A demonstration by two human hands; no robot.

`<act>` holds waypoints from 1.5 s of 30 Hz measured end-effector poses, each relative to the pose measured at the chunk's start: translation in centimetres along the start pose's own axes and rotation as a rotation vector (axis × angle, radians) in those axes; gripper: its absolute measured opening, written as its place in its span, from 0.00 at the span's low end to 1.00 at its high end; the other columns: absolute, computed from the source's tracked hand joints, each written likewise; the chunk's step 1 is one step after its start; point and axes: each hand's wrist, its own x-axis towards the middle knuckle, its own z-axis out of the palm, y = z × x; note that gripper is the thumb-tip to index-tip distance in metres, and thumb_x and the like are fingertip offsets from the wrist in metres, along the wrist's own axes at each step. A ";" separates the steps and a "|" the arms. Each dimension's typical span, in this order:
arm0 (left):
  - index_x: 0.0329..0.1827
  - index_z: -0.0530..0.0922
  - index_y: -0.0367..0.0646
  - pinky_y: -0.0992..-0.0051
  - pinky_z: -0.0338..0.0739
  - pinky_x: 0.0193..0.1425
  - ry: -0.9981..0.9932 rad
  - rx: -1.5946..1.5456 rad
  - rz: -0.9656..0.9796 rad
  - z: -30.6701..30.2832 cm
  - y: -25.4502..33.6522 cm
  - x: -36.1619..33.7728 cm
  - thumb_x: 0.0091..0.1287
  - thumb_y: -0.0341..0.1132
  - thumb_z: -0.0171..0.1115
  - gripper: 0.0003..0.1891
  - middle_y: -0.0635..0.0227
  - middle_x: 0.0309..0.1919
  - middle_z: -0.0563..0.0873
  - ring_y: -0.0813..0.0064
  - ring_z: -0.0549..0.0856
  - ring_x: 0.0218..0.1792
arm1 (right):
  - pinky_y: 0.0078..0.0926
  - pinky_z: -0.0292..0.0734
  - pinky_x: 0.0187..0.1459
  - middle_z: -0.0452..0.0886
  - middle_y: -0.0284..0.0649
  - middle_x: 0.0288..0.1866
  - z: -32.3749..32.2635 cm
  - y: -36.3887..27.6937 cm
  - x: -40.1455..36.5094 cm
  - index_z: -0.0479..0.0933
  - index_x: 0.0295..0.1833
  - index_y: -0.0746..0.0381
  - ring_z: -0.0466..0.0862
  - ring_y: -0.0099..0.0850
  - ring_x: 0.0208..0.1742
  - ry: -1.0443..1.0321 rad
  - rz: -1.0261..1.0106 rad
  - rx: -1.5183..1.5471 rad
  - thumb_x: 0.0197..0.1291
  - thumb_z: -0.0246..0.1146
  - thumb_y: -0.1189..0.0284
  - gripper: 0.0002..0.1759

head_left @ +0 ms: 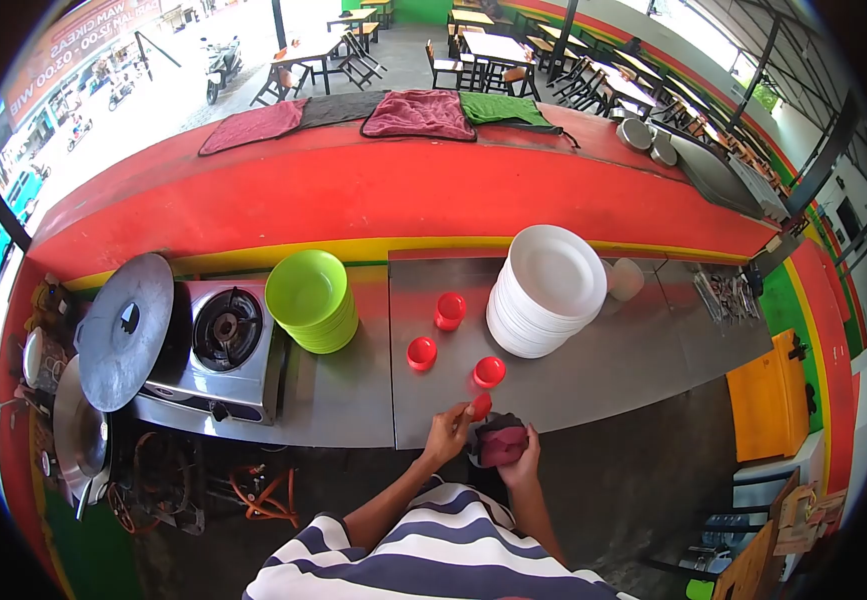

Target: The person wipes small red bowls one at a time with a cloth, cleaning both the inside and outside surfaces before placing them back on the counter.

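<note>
My left hand [446, 433] is closed on a small red cup [480, 406], tilted over the front edge of the steel counter [443, 410]. Bunched in my right hand [524, 458] is a maroon and dark grey cloth [502, 444], close against the cup in front of my body. Three more red items stand on the counter just beyond: a red cup [489, 372] nearest my hands, another red cup [421, 353] to its left, and a third red cup [449, 311] farther back.
Right of the cups rises a stack of white plates [543, 300]. Green bowls [313, 305] are stacked to the left, beside a gas stove [223, 340] and a large wok lid [125, 330]. Cutlery [728, 295] lies far right. Cloths [418, 114] drape over the red ledge [403, 190].
</note>
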 end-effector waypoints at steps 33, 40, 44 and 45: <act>0.55 0.78 0.37 0.74 0.77 0.52 -0.269 -0.841 -0.390 2.6 5.0 -1.5 0.81 0.46 0.48 0.20 0.70 0.44 0.84 0.80 0.82 0.43 | 0.26 0.69 0.31 0.71 0.25 0.23 6.3 -2.1 -1.1 0.74 0.35 0.62 0.73 0.20 0.26 0.155 -0.663 -0.714 0.78 0.48 0.54 0.24; 0.51 0.81 0.36 0.82 0.75 0.39 -0.062 -0.680 -0.200 2.0 4.1 -2.5 0.80 0.40 0.51 0.16 0.73 0.36 0.85 0.83 0.80 0.33 | 0.42 0.69 0.63 0.65 0.55 0.65 9.9 0.9 -4.8 0.71 0.66 0.65 0.74 0.51 0.60 -0.065 -1.077 -1.424 0.76 0.50 0.66 0.20; 0.48 0.81 0.32 0.79 0.74 0.34 -0.125 -0.382 -0.095 0.5 5.0 -2.2 0.78 0.36 0.54 0.14 0.71 0.30 0.84 0.83 0.79 0.28 | 0.42 0.72 0.60 0.68 0.54 0.64 10.1 1.2 -5.0 0.73 0.66 0.63 0.76 0.51 0.59 -0.123 -1.141 -1.516 0.75 0.53 0.68 0.19; 0.48 0.81 0.31 0.79 0.74 0.33 -0.171 -0.320 -0.071 0.1 5.4 -2.1 0.78 0.36 0.55 0.14 0.70 0.29 0.84 0.83 0.79 0.28 | 0.41 0.74 0.58 0.70 0.53 0.62 10.6 0.9 -5.3 0.75 0.64 0.64 0.78 0.49 0.57 -0.122 -1.169 -1.540 0.75 0.52 0.68 0.18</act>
